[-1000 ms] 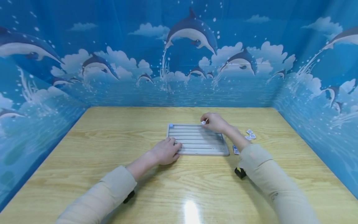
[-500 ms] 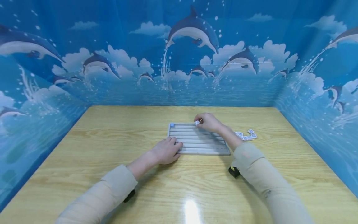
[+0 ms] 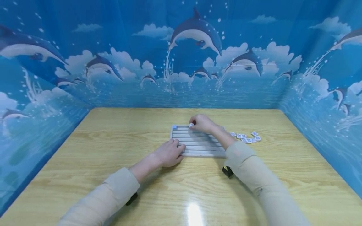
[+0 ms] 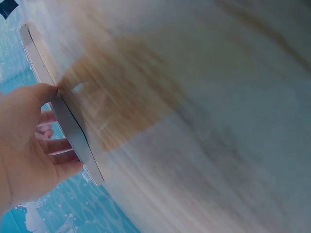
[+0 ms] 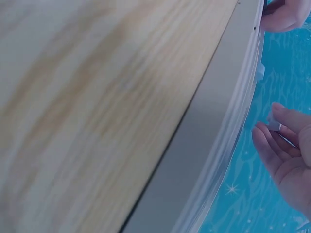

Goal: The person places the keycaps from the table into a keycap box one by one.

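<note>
White tile point(image 3: 191, 125), pinched in your right hand point(image 3: 202, 123) — not yet placed — has moved nearer your left hand point(image 3: 169, 153), which grips the tray point(image 3: 200, 147).

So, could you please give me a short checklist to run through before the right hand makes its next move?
1. Tile secure: ok. The right hand pinches a white tile between thumb and fingers.
2. Tray steady: ok. The left hand holds the tray at its near left edge.
3. Space in the far row: ok. A bare stretch shows between the blue tile in the corner and the held one.
4. Held tile set down: not ok. It is in the fingers.
5. Marking on the held tile: cannot tell, too small to read.
</note>
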### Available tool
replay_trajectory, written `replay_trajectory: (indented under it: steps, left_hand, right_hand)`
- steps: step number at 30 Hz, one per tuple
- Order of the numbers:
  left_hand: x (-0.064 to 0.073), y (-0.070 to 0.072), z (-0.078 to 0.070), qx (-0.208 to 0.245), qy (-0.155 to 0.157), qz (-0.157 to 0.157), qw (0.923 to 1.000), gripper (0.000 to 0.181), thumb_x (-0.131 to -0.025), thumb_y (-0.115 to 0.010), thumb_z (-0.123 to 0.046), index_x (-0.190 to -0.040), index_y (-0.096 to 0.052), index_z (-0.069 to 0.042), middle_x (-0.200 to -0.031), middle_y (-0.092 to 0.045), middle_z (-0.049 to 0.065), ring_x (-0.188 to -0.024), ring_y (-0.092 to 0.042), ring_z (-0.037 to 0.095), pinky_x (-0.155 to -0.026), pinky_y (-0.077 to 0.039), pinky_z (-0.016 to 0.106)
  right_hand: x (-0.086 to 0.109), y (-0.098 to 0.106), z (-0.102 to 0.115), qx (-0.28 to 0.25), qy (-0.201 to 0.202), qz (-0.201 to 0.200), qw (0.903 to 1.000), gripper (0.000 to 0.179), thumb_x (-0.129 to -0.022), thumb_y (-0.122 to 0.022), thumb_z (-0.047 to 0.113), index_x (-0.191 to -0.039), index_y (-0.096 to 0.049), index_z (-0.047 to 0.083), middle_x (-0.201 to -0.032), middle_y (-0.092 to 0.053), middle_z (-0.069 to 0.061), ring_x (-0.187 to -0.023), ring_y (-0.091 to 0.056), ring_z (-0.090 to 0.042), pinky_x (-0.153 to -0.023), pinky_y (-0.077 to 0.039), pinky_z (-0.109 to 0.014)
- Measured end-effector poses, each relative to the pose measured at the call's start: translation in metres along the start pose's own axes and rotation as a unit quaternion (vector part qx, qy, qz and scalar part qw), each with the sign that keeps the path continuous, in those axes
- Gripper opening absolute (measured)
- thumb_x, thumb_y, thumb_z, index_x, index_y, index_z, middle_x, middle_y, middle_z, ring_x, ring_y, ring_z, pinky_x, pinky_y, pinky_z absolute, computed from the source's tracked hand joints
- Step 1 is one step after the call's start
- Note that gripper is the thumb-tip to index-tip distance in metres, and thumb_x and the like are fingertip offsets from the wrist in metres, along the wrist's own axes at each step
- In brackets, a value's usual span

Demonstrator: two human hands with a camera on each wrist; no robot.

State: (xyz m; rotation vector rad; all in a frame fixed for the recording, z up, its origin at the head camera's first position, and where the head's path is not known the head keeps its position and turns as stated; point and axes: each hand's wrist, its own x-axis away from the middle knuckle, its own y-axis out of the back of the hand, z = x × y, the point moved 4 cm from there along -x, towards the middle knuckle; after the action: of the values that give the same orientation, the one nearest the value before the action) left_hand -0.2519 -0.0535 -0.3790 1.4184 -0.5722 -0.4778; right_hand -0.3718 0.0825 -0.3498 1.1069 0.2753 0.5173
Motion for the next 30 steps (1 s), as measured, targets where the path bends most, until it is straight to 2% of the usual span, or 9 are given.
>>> replay_trajectory:
  steps: [10,15,23,30]
  left_hand:
    - [0.000,0.000,-0.001,0.006,-0.003,0.006,1.0000,0.036,-0.095,-0.050,-0.033,-0.123,-0.049,-0.011,-0.109,-0.049,0.012,-0.098,-0.047,0.023,-0.086,-0.043,0.036]
    - [0.001,0.001,-0.002,0.002,-0.006,-0.005,1.0000,0.033,-0.094,-0.051,-0.032,-0.119,-0.050,-0.010,-0.105,-0.049,0.012,-0.095,-0.047,0.024,-0.083,-0.043,0.037]
    - [0.001,0.002,-0.001,-0.003,-0.005,-0.009,0.9999,0.032,-0.094,-0.050,-0.032,-0.118,-0.051,-0.010,-0.103,-0.049,0.011,-0.093,-0.047,0.023,-0.081,-0.043,0.036]
    - [0.001,0.000,0.000,-0.005,-0.008,-0.013,0.9999,0.031,-0.094,-0.051,-0.033,-0.116,-0.051,-0.011,-0.102,-0.048,0.011,-0.092,-0.046,0.022,-0.081,-0.043,0.035]
  right_hand:
    - [-0.019,-0.013,0.015,0.018,0.023,0.032,0.9990,0.028,-0.090,-0.061,0.011,-0.115,-0.062,-0.001,-0.104,-0.064,-0.012,-0.094,-0.058,-0.021,-0.080,-0.047,-0.034]
    - [-0.025,-0.016,0.022,0.031,0.027,0.029,0.9987,0.027,-0.090,-0.060,0.011,-0.114,-0.062,-0.001,-0.105,-0.063,-0.012,-0.095,-0.057,-0.021,-0.081,-0.047,-0.035]
    - [-0.031,-0.019,0.030,0.086,0.050,0.019,0.9948,0.017,-0.088,-0.061,0.010,-0.103,-0.064,0.003,-0.095,-0.063,-0.009,-0.082,-0.056,-0.019,-0.072,-0.046,-0.033]
    - [-0.034,-0.023,0.032,0.138,0.046,0.019,0.9891,0.017,-0.088,-0.062,0.013,-0.103,-0.064,0.005,-0.097,-0.061,-0.008,-0.085,-0.056,-0.020,-0.073,-0.047,-0.034]
